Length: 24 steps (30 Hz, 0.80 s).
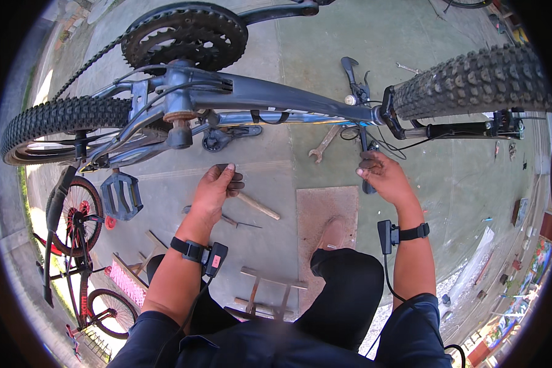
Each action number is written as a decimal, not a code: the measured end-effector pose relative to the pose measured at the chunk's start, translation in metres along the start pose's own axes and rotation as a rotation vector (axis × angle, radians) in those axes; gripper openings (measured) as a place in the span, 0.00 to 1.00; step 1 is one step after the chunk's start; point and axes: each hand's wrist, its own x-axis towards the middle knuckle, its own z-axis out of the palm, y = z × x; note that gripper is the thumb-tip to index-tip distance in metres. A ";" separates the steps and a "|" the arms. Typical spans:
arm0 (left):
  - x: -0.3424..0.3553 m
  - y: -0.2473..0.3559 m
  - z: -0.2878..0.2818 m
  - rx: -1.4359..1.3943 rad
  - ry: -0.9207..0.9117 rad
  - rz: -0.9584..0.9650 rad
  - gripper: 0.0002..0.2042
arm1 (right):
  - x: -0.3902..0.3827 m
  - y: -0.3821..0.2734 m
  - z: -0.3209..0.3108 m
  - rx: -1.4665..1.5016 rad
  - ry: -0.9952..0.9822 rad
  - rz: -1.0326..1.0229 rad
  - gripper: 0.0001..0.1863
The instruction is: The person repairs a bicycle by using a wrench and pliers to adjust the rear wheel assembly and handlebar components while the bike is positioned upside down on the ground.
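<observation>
In front of me a grey-blue bicycle frame [264, 92] stands upside down, its saddle [230, 137] and handlebar grip [368, 184] near the floor. My left hand [213, 191] hovers below the frame by the saddle, fingers curled and thumb close to them. My right hand [383, 176], fingertips pinched and darkened, is beside the grip and the thin black cables [394, 147]. Anything inside either hand is too small or hidden to make out. On the floor between the hands lie an open-ended wrench [322, 145] and a wooden handle [259, 206].
The knobby front tyre [472, 80] reaches out at upper right; the chainring [187, 38] and pedal [121, 195] are at left. Another wrench [408, 67] lies beyond the handlebar. A wooden stool [273, 279], a brown board [328, 205] and a red-and-black bicycle [80, 270] are nearby.
</observation>
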 end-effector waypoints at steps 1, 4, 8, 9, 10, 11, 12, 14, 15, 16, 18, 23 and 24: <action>-0.010 0.001 0.009 0.008 -0.005 -0.042 0.16 | 0.000 -0.009 -0.001 0.003 -0.029 0.016 0.21; -0.046 0.007 0.028 0.024 -0.020 -0.146 0.17 | -0.020 -0.056 -0.015 0.077 -0.125 0.189 0.21; -0.126 0.040 0.054 0.077 0.027 -0.278 0.17 | -0.064 -0.077 -0.045 0.190 -0.222 0.242 0.23; -0.143 0.044 0.053 0.074 0.037 -0.297 0.17 | -0.075 -0.082 -0.051 0.227 -0.243 0.253 0.25; -0.159 0.050 0.055 0.068 0.049 -0.317 0.17 | -0.085 -0.086 -0.060 0.168 -0.245 0.199 0.23; -0.173 0.061 0.059 0.072 0.066 -0.331 0.17 | -0.092 -0.089 -0.065 0.112 -0.250 0.140 0.22; -0.183 0.071 0.064 0.052 0.083 -0.328 0.17 | -0.100 -0.093 -0.071 0.056 -0.258 0.080 0.21; -0.192 0.089 0.072 0.012 0.117 -0.322 0.17 | -0.117 -0.103 -0.085 0.109 -0.227 0.104 0.22; -0.190 0.094 0.077 -0.023 0.133 -0.312 0.17 | -0.120 -0.107 -0.088 0.129 -0.213 0.118 0.22; -0.188 0.098 0.077 -0.063 0.149 -0.305 0.17 | -0.120 -0.114 -0.088 0.166 -0.221 0.141 0.23; -0.180 0.103 0.075 -0.144 0.170 -0.289 0.17 | -0.118 -0.126 -0.086 0.233 -0.231 0.193 0.24; -0.155 0.117 0.060 -0.244 0.245 -0.257 0.18 | -0.080 -0.162 -0.064 0.071 -0.155 0.092 0.32; -0.144 0.115 0.054 -0.257 0.256 -0.250 0.18 | -0.069 -0.166 -0.056 0.033 -0.123 0.067 0.33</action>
